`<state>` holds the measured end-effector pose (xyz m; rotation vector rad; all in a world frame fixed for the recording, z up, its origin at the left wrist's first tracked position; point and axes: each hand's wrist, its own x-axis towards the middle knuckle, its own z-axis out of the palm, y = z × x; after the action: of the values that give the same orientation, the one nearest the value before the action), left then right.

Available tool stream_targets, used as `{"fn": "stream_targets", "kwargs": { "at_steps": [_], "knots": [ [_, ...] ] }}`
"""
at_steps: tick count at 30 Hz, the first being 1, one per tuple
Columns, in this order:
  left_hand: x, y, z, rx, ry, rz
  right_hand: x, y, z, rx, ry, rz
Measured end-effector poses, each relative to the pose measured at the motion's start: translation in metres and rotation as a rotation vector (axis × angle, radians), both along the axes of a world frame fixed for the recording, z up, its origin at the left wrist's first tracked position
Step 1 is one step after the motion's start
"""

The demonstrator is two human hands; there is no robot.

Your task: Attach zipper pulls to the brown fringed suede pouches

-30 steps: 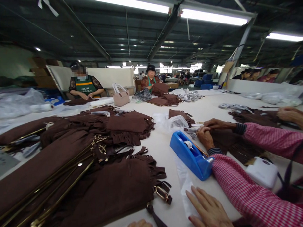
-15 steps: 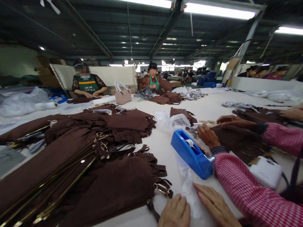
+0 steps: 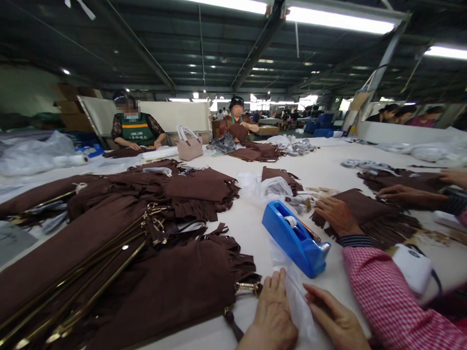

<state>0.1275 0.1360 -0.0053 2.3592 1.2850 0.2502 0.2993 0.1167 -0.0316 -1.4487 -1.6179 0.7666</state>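
A thin, whitish translucent plastic sheet lies narrow and creased on the white table between my hands. My left hand rests on its left side, fingers stretched forward, holding nothing. At the right edge is my right hand, turned on its side with the fingers slightly bent and apart. Its fingertips touch or nearly touch the sheet. Just ahead stands a blue tape dispenser, over the sheet's far end. Left of my left hand lies a dark brown fringed bag with a gold clasp.
More brown bags with gold trim are piled on the left. On the right, a co-worker's checked sleeve reaches across; that person's hand touches a brown fringed piece. A white device sits by the sleeve. Two people work across the table.
My left hand has moved forward along the plastic sheet, and my right hand's fingers have bent more. The co-worker's hands have shifted right, with the brown piece now more exposed.
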Motion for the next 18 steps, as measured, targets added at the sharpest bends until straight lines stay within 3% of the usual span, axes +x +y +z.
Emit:
{"fn": "stream_targets", "kwargs": {
  "at_steps": [4, 8, 12, 18],
  "knots": [
    [0.001, 0.000, -0.007, 0.168, 0.027, -0.031, 0.005, -0.001, -0.012, 0.206, -0.217, 0.084],
    [0.003, -0.001, -0.011, 0.243, 0.028, -0.021, -0.004, 0.003, -0.010, 0.308, -0.119, -0.005],
    [0.002, -0.002, -0.007, 0.204, 0.013, 0.015, -0.017, -0.003, 0.006, 0.153, 0.035, -0.169],
    [-0.001, 0.000, -0.001, 0.132, 0.018, -0.039, -0.026, -0.034, 0.025, -0.046, 0.193, -0.214]
  ]
}}
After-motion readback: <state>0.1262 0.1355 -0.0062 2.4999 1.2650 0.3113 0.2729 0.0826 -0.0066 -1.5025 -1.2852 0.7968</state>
